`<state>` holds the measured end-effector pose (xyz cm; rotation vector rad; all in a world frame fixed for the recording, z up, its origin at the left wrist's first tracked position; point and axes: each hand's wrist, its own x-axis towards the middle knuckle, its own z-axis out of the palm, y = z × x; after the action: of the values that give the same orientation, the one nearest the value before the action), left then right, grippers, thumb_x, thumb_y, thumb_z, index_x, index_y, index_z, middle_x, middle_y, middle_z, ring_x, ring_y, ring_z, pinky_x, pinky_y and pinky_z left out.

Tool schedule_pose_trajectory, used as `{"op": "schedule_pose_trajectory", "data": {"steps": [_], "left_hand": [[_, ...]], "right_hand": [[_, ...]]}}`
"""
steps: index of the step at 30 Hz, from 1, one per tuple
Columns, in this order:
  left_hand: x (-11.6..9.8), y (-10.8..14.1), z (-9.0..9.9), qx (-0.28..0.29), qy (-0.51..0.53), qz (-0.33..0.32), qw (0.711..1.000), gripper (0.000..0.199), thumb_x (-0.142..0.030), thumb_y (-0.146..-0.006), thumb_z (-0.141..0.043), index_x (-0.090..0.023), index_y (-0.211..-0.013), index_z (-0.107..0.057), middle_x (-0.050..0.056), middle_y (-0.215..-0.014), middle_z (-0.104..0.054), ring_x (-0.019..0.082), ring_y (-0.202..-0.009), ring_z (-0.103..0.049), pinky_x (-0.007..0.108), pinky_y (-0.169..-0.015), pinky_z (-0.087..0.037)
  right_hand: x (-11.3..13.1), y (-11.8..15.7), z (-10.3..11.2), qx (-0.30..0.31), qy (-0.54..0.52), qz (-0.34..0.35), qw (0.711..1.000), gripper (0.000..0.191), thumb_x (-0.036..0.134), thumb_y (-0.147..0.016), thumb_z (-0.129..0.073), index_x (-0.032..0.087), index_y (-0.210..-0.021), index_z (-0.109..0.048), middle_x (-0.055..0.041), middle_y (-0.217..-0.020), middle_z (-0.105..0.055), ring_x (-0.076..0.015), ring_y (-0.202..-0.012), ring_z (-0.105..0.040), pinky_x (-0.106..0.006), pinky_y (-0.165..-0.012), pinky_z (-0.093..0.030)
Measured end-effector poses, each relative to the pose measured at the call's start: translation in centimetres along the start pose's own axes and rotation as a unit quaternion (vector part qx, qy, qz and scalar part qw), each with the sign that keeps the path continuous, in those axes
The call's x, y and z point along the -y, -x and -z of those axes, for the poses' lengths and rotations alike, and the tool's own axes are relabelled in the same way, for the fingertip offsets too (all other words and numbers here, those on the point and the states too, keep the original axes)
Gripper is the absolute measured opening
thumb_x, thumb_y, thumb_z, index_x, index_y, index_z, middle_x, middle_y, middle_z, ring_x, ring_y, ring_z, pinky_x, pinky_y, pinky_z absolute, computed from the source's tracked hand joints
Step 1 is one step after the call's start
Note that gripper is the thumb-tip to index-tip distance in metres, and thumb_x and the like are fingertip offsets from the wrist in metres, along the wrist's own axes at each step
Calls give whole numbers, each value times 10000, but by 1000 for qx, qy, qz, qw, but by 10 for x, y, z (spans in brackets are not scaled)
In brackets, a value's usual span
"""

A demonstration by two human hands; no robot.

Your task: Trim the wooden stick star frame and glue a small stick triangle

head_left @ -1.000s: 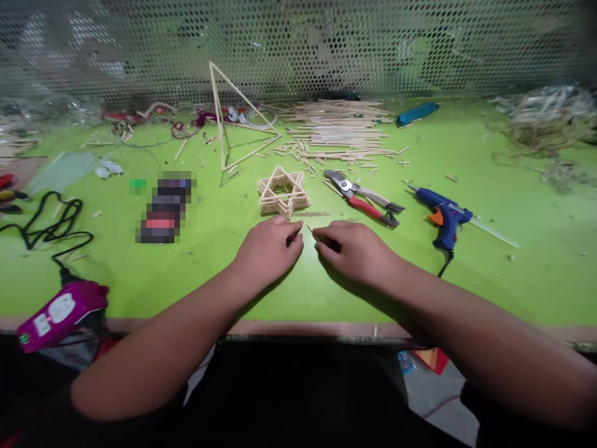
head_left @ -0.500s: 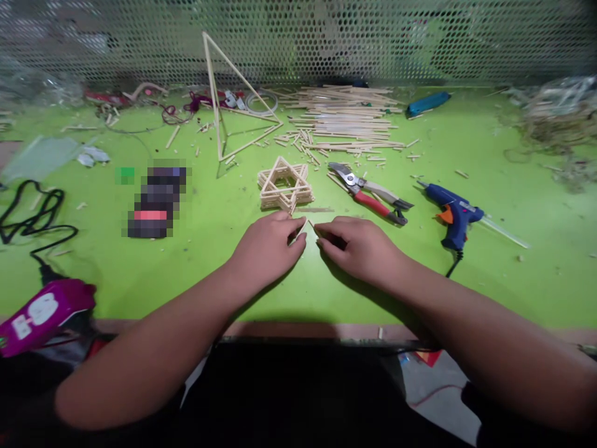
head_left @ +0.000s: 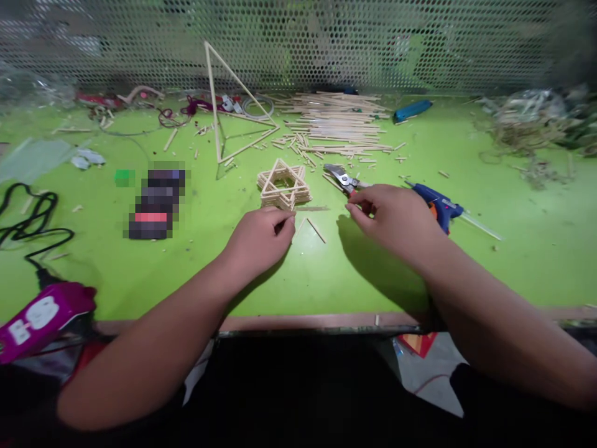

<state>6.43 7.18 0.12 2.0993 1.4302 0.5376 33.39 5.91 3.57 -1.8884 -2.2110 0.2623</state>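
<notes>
My left hand [head_left: 261,241] rests low over the green table, thumb and forefinger pressed together beside a thin wooden stick [head_left: 301,226]. Whether anything sits in that pinch is hidden. A second short stick [head_left: 317,231] lies just right of it, the two forming a peaked shape. Behind them stands a star-shaped stack of sticks [head_left: 283,185]. My right hand [head_left: 396,214] hovers above the table with thumb and forefinger apart, empty as far as I see. It covers the handles of the pruning shears [head_left: 344,178] and part of the blue glue gun [head_left: 445,208].
A large triangular stick frame [head_left: 213,102] stands at back left. Many loose sticks [head_left: 338,118] lie behind the star, with a teal tool [head_left: 413,111] nearby. At left are a blurred dark object [head_left: 156,202], a black cord [head_left: 35,218] and a magenta device [head_left: 51,314].
My right hand has let go of the short stick, leaving it on the table, and moved right over the shears. My left hand has shifted slightly left.
</notes>
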Motion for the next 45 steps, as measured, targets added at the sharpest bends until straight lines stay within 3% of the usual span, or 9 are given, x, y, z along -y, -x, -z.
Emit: {"op": "schedule_pose_trajectory", "data": {"steps": [4, 9, 14, 17, 22, 26, 30, 36, 45], "left_hand": [[3, 1, 8, -17, 0, -8, 1000, 339, -368, -1071, -581, -241, -1144, -887, 55, -1126, -872, 250, -1000, -787, 389, -916, -584], [-2, 3, 20, 2, -31, -11, 999, 336, -385, -1065, -580, -236, -1068, -881, 72, -1098, -868, 273, -964, -770, 406, -850, -559], [-10, 13, 41, 25, -74, -14, 997, 348, -412, -1061, -576, -242, -1040, -878, 76, -1000, -853, 264, -808, -727, 397, -710, -507], [-14, 21, 52, 31, -108, -17, 994, 339, -426, -1049, -593, -250, -1068, -882, 91, -1054, -863, 293, -866, -757, 408, -735, -534], [-14, 36, 55, 75, -160, -24, 984, 358, -498, -1036, -629, -248, -1128, -868, 108, -1113, -865, 341, -960, -786, 424, -761, -564], [-4, 44, 46, 111, -174, -23, 978, 294, -489, -1001, -692, -251, -1067, -851, 113, -1084, -850, 334, -912, -770, 420, -743, -547], [8, 38, 33, 101, -125, -22, 987, 355, -453, -1020, -682, -240, -1271, -815, 112, -1185, -812, 312, -997, -756, 424, -845, -572], [15, 26, 18, 109, -108, -31, 988, 441, -435, -1027, -691, -251, -1418, -778, 97, -1205, -754, 276, -1003, -733, 395, -887, -569], [23, 29, 17, 116, -62, -63, 989, 492, -393, -1043, -710, -182, -1486, -743, 83, -1202, -738, 262, -1076, -719, 415, -959, -564]], "right_hand": [[6, -30, 3, 44, 95, -16, 994, 276, 243, -1012, -562, 208, -1048, -833, -142, -1045, -803, -285, -851, -668, -390, -699, -388], [14, -73, -15, 74, 161, -39, 983, 271, 238, -1023, -571, 154, -1092, -820, -203, -1099, -786, -300, -888, -695, -374, -711, -417], [21, -82, -26, 94, 165, -53, 980, 243, 235, -991, -617, 130, -1056, -827, -224, -1014, -789, -313, -850, -714, -375, -716, -456], [25, -80, -26, 103, 158, -58, 980, 245, 230, -970, -636, 132, -1086, -828, -223, -992, -792, -322, -847, -717, -383, -731, -472], [29, -70, -18, 119, 140, -50, 982, 275, 175, -938, -630, 117, -1129, -819, -209, -1028, -797, -285, -859, -694, -361, -733, -464], [30, -38, 2, 86, 128, -26, 988, 256, 157, -965, -580, 132, -1119, -782, -218, -1195, -770, -273, -893, -678, -363, -714, -426], [31, 7, 10, 81, 58, 25, 995, 83, 185, -938, -655, 206, -972, -728, -111, -1000, -778, -250, -836, -656, -357, -705, -391], [40, 42, -19, 110, 30, 143, 983, 176, 228, -1063, -566, 192, -969, -711, -97, -977, -755, -217, -808, -611, -365, -723, -362], [39, 42, -50, 54, 22, 204, 977, 241, 242, -1124, -556, 171, -1044, -772, -92, -999, -746, -216, -861, -608, -369, -721, -337]]}}
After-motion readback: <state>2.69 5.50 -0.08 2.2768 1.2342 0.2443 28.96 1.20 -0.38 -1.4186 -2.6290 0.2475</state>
